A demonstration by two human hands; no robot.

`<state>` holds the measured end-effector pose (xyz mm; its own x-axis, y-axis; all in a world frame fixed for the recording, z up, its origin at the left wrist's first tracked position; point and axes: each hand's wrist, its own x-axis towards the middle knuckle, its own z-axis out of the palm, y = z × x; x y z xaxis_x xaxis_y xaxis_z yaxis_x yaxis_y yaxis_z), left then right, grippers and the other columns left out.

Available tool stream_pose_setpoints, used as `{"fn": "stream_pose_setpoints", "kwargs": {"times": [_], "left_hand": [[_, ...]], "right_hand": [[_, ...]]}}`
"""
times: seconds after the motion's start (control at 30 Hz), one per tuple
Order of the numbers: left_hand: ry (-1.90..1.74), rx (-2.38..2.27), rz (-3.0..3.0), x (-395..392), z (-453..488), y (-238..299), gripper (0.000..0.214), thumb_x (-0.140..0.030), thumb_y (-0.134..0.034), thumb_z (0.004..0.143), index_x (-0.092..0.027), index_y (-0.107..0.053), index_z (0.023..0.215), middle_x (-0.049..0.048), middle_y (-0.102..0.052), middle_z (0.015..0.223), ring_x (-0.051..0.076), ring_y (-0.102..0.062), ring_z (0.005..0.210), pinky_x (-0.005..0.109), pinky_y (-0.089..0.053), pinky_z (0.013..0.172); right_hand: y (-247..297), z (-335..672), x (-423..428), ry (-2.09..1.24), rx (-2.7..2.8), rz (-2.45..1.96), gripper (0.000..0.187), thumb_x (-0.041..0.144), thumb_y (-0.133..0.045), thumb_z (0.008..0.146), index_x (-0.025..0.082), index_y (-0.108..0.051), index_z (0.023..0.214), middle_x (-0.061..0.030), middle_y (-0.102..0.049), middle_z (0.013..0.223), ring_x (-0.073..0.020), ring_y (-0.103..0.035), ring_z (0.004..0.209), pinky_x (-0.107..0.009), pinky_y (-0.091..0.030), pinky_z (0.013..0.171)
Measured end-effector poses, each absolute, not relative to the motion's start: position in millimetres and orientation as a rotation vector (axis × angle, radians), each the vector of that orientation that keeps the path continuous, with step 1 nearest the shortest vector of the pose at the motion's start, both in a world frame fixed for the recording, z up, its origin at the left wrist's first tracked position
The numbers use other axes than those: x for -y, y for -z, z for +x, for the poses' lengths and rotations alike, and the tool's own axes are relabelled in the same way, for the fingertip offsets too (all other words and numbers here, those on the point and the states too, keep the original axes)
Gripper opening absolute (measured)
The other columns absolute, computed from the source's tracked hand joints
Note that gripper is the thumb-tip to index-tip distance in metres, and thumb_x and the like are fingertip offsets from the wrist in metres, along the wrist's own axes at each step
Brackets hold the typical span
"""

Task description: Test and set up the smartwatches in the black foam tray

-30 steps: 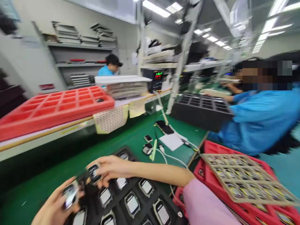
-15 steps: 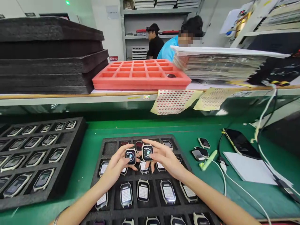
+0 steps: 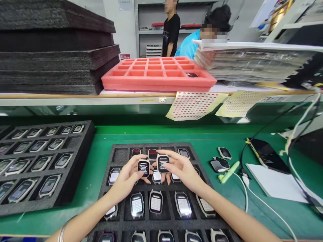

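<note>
My left hand [image 3: 127,178] grips a small smartwatch body [image 3: 143,167] with a lit screen of text. My right hand [image 3: 180,168] grips a second smartwatch body [image 3: 163,163], held right beside the first. Both hands hover over a black foam tray [image 3: 118,156] on the green bench; its pockets hold several more watch bodies with lit screens. The top-left pocket of that tray is bare.
A second black foam tray [image 3: 78,148] of watches lies to the left. Loose watch bodies [image 3: 220,161], a green pen [image 3: 228,168], white cables, a phone [image 3: 267,155] and a white pad [image 3: 275,183] lie to the right. A shelf behind carries a red tray [image 3: 156,79], stacked foam and papers. Two people stand beyond.
The view swung from the right-hand neighbour to my own tray and has settled. Both watch screens changed from round dial graphics to text. My hands stay together over the tray.
</note>
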<state>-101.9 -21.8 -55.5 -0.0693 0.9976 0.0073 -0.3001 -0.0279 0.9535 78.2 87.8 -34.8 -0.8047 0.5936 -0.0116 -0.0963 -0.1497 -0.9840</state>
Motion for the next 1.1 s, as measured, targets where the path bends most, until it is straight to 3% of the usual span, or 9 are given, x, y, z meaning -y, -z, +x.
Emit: {"fn": "stream_pose_setpoints", "kwargs": {"times": [0.2, 0.3, 0.43, 0.53, 0.63, 0.8, 0.93, 1.1], "left_hand": [[-1.392, -1.007, 0.956, 20.8, -101.0, 52.6, 0.040, -0.024, -0.058, 0.085, -0.020, -0.050, 0.123, 0.0111, -0.064, 0.103, 0.025, -0.062, 0.095, 0.033, -0.057, 0.069], [-1.388, -0.998, 0.954, 20.1, -100.9, 53.4, 0.040, -0.028, -0.059, 0.085, -0.019, -0.050, 0.123, 0.0108, -0.064, 0.100, 0.023, -0.062, 0.090, 0.032, -0.057, 0.067], [-1.385, -1.001, 0.936, 19.1, -100.9, 55.5, 0.038, -0.030, -0.060, 0.085, -0.019, -0.050, 0.121, 0.0090, -0.064, 0.093, 0.022, -0.063, 0.086, 0.030, -0.057, 0.064], [-1.387, -1.004, 0.925, 18.5, -100.6, 56.0, 0.038, -0.031, -0.062, 0.084, -0.019, -0.051, 0.119, 0.0085, -0.065, 0.090, 0.022, -0.063, 0.084, 0.029, -0.057, 0.062], [-1.390, -1.003, 0.925, 18.0, -100.6, 55.2, 0.037, -0.031, -0.062, 0.084, -0.019, -0.051, 0.118, 0.0081, -0.064, 0.090, 0.022, -0.064, 0.084, 0.028, -0.057, 0.060], [-1.403, -1.007, 0.933, 19.5, -101.4, 50.8, 0.035, -0.032, -0.058, 0.086, -0.017, -0.051, 0.117, 0.0081, -0.064, 0.087, 0.021, -0.064, 0.082, 0.028, -0.057, 0.060], [-1.397, -1.012, 0.933, 21.4, -99.8, 48.8, 0.034, -0.032, -0.057, 0.087, -0.016, -0.050, 0.116, 0.0080, -0.064, 0.086, 0.020, -0.064, 0.081, 0.028, -0.057, 0.060], [-1.453, -1.061, 0.963, 16.3, -107.9, 49.4, 0.042, -0.026, -0.064, 0.082, -0.018, -0.046, 0.119, 0.0082, -0.063, 0.095, 0.021, -0.064, 0.088, 0.029, -0.057, 0.065]], "right_hand": [[36.1, 81.1, -94.2, -2.109, 1.754, -0.512, 0.076, 0.027, -0.075, 0.076, 0.019, -0.033, 0.138, -0.0118, -0.062, 0.108, -0.0190, -0.067, 0.074, -0.027, -0.055, 0.057], [37.9, 84.1, -105.2, -1.916, 1.983, -0.539, 0.063, 0.028, -0.071, 0.078, 0.017, -0.039, 0.132, -0.0101, -0.063, 0.105, -0.0209, -0.067, 0.079, -0.031, -0.055, 0.065], [37.8, 88.9, -125.7, -1.085, 2.441, -0.659, 0.039, 0.027, -0.067, 0.081, 0.018, -0.054, 0.116, -0.0086, -0.060, 0.104, -0.0234, -0.060, 0.087, -0.038, -0.050, 0.078], [40.8, 90.3, -139.7, -0.711, 2.577, -0.618, 0.034, 0.028, -0.064, 0.083, 0.018, -0.056, 0.115, -0.0090, -0.055, 0.103, -0.0259, -0.055, 0.095, -0.040, -0.047, 0.085], [46.5, 89.8, -149.0, -0.567, 2.658, -0.584, 0.038, 0.028, -0.063, 0.085, 0.017, -0.055, 0.120, -0.0094, -0.053, 0.101, -0.0267, -0.052, 0.099, -0.041, -0.045, 0.088], [46.7, 85.0, -153.0, -0.448, 2.785, -0.461, 0.055, 0.033, -0.070, 0.083, 0.018, -0.049, 0.131, -0.0111, -0.051, 0.117, -0.0287, -0.047, 0.106, -0.044, -0.039, 0.093], [41.3, 68.8, -144.1, -0.374, 2.885, -0.369, 0.027, 0.029, -0.056, 0.094, 0.019, -0.061, 0.119, -0.0096, -0.058, 0.113, -0.0267, -0.048, 0.101, -0.041, -0.040, 0.089], [47.6, 36.8, -133.2, -0.286, 2.948, -0.487, 0.017, 0.015, -0.057, 0.092, 0.010, -0.066, 0.105, -0.0146, -0.062, 0.093, -0.0297, -0.050, 0.091, -0.043, -0.041, 0.082]]}}
